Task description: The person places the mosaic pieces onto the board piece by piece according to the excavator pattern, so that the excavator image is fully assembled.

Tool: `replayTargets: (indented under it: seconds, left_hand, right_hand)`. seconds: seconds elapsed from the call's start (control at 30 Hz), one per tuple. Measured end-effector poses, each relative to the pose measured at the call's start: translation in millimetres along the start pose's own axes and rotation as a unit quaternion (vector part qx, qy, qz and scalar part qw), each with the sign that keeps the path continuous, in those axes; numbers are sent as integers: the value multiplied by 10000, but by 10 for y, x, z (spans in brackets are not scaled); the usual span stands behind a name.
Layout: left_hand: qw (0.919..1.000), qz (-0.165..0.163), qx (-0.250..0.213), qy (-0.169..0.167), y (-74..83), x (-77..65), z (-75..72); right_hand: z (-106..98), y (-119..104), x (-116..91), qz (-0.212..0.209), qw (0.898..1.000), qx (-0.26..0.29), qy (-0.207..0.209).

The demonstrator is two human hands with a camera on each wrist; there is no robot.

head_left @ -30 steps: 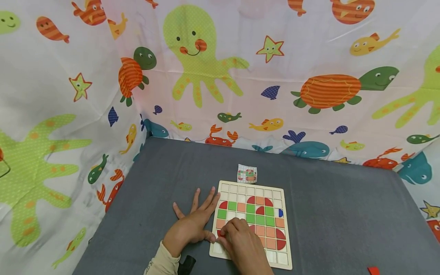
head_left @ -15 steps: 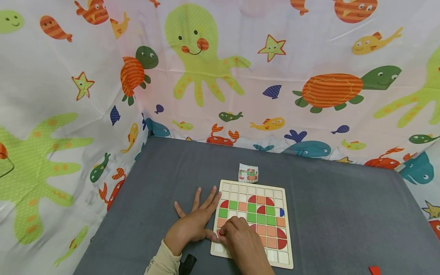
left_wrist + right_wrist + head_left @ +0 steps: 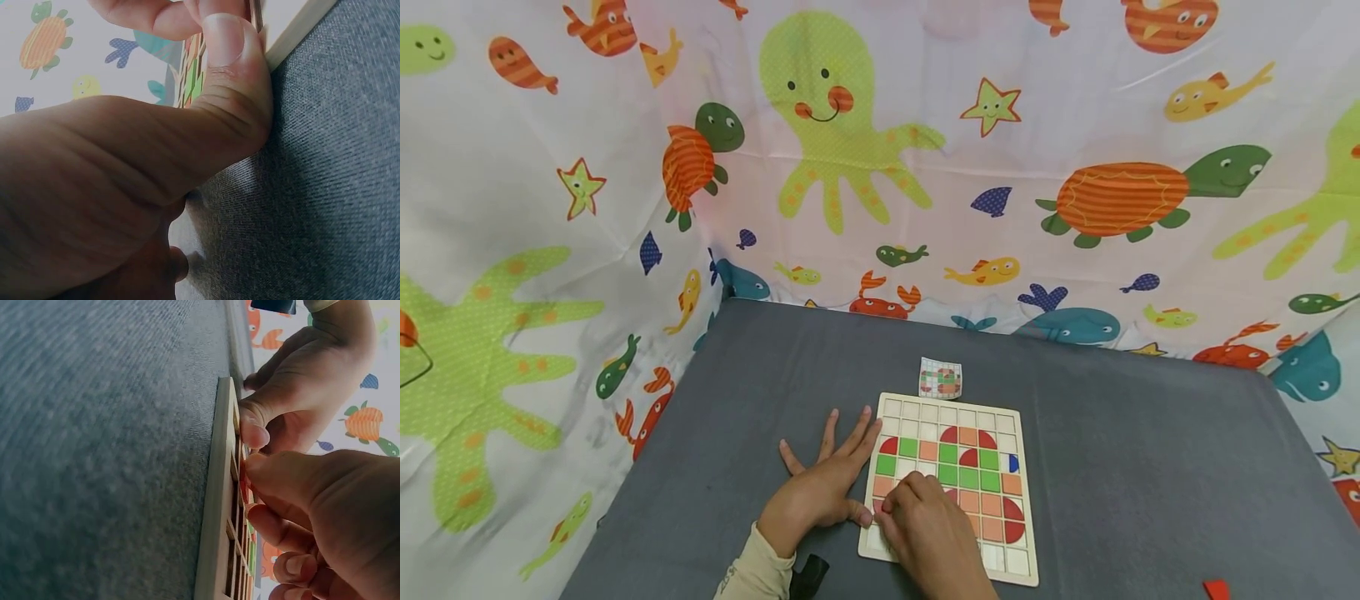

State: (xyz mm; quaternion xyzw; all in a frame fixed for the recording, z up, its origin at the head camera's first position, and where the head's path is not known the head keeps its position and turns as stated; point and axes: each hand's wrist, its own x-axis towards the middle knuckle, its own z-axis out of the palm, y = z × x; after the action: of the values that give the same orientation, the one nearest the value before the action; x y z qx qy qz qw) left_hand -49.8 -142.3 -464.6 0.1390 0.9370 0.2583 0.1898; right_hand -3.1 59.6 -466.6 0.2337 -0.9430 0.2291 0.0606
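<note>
A pale wooden grid board (image 3: pixel 1018 567) lies on the table, with red, green, salmon and blue-and-white tiles in several of its cells. My left hand (image 3: pixel 820 500) is spread along the board's left side, its fingers straight and its thumb at the edge of the frame. Over the lower left cells, my right hand (image 3: pixel 936 533) pinches a red tile (image 3: pixel 244 482) between thumb and forefinger, low against the grid. Most of that tile is hidden by the fingertips. In the left wrist view the left thumb (image 3: pixel 228 75) bends at the board's rim.
A small printed pattern card (image 3: pixel 940 379) lies just beyond the board's far edge. At the table's front right is a loose red piece (image 3: pixel 1216 589). A cloth printed with sea animals (image 3: pixel 910 100) hangs behind and at the sides of the grey table (image 3: pixel 1150 467).
The right fingertips shift slightly over the same lower left cell, with the red tile less visible under them. The left hand stays in place at the board's side.
</note>
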Motion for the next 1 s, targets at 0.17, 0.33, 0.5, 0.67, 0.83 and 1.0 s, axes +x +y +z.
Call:
replayTargets:
  seconds: [0.17, 0.33, 0.5, 0.67, 0.83, 1.0]
  left_hand:
    - [9999, -71, -55, -50, 32, -21, -28]
    - [9999, -111, -59, -73, 53, -47, -49]
    - [9997, -167, -75, -153, 69, -46, -65]
    - [9997, -145, -96, -165, -1, -4, 9]
    - [9997, -113, -188, -131, -5, -23, 0]
    - [9995, -114, -248, -181, 45, -54, -48]
  right_hand:
    - [-77, 19, -17, 141, 9999, -8, 18]
    - [-236, 129, -72, 629, 9980, -31, 42]
    - [-410, 379, -199, 1353, 9907, -101, -26]
    - [-621, 719, -397, 2072, 9781, -185, -107]
    - [-858, 1124, -640, 2696, 9614, -386, -388]
    - [-962, 1591, -1037, 2437, 9605, -842, 1048]
